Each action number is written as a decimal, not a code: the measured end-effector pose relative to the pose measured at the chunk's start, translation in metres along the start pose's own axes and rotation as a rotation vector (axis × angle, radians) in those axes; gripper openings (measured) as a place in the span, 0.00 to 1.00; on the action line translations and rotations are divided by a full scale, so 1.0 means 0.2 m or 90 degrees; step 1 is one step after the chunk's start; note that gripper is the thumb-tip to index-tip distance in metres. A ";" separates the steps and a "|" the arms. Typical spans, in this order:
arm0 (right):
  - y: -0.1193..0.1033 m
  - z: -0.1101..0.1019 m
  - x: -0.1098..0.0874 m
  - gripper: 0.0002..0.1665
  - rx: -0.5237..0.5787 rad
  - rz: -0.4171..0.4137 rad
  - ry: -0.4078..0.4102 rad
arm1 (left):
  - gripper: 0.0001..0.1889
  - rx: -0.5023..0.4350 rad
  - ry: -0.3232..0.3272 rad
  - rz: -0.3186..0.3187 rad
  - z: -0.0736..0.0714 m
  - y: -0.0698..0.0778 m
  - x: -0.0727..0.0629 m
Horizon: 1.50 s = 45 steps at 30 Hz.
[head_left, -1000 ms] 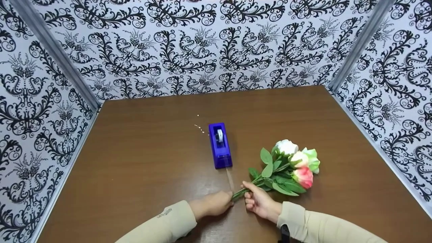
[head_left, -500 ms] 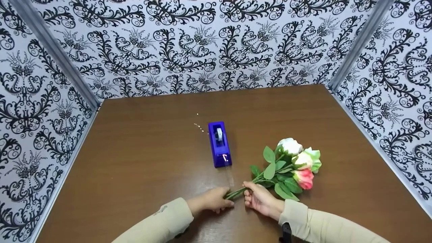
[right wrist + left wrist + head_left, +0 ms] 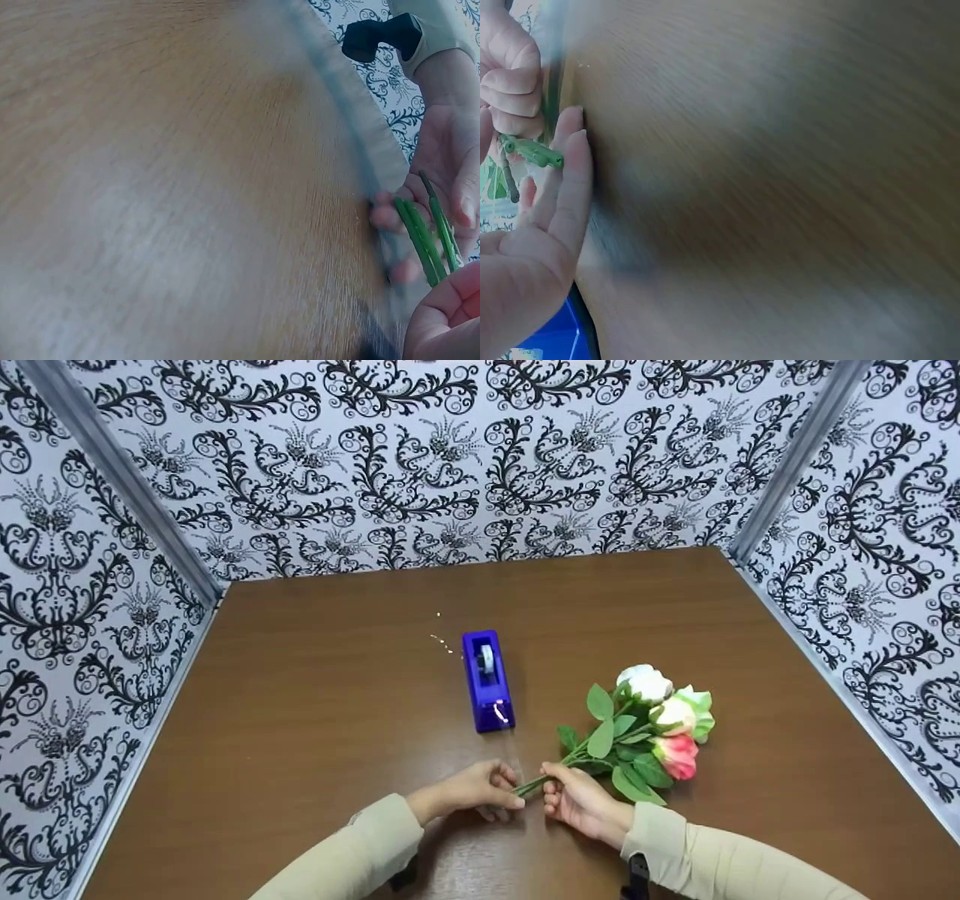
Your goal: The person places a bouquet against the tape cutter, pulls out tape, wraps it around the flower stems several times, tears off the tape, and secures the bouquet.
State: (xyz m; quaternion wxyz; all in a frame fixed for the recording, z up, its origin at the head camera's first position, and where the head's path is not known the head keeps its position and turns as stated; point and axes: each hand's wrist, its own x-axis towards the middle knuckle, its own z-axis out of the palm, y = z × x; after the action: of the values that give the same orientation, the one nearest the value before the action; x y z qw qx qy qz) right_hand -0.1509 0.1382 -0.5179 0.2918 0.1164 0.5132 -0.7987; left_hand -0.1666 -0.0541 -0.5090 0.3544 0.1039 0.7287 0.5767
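Green stems [image 3: 531, 786]: bundled low over the near part of the bench [image 3: 322, 682], slanting from the flowers on your right to the free ends at your left hand.
Right hand [image 3: 589, 804]: fingers curled round the stems, gripping the bundle just below the leaves [image 3: 634, 780].
Left hand [image 3: 476, 789]: thumb and fingers parted and loosely bent about the stem ends; you cannot tell whether they touch.
Flower heads: white [image 3: 645, 683], cream tinged pink [image 3: 673, 715], pale green [image 3: 702, 711] and coral [image 3: 676, 756], grouped at the right end of the bundle.
Tape dispenser [image 3: 490, 694]: blue-violet, standing on the bench beyond your hands and left of the flowers.
Tape roll [image 3: 486, 659]: whitish, seated in the dispenser's slot; any print on it is too small for you to read.
Clear tape [image 3: 513, 748]: thin strip from the dispenser's front edge towards the stem ends; its free end cannot be made out.
Sleeves [image 3: 742, 859]: light beige on both your arms.
Wall panels [image 3: 420, 457]: white, with black scrollwork, enclosing the bench behind and at both sides.
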 end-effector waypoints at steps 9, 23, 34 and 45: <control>-0.01 0.00 -0.01 0.10 0.009 0.007 -0.014 | 0.20 -0.088 0.018 0.039 0.01 0.00 0.01; 0.01 -0.02 0.00 0.08 -0.013 0.015 -0.011 | 0.27 -0.042 0.158 0.100 0.04 -0.05 0.00; 0.01 -0.02 -0.01 0.08 0.015 0.009 -0.053 | 0.19 -0.032 -0.033 0.036 -0.02 -0.07 0.01; 0.01 -0.02 -0.01 0.10 0.030 0.019 -0.071 | 0.10 0.330 0.021 0.152 0.06 -0.06 -0.01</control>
State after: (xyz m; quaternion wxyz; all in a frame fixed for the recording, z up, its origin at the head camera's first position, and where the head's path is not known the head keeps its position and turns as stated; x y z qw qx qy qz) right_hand -0.1496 0.1425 -0.5208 0.3289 0.0864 0.4757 -0.8112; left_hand -0.1538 -0.0499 -0.5192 0.2336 0.2666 0.8404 0.4101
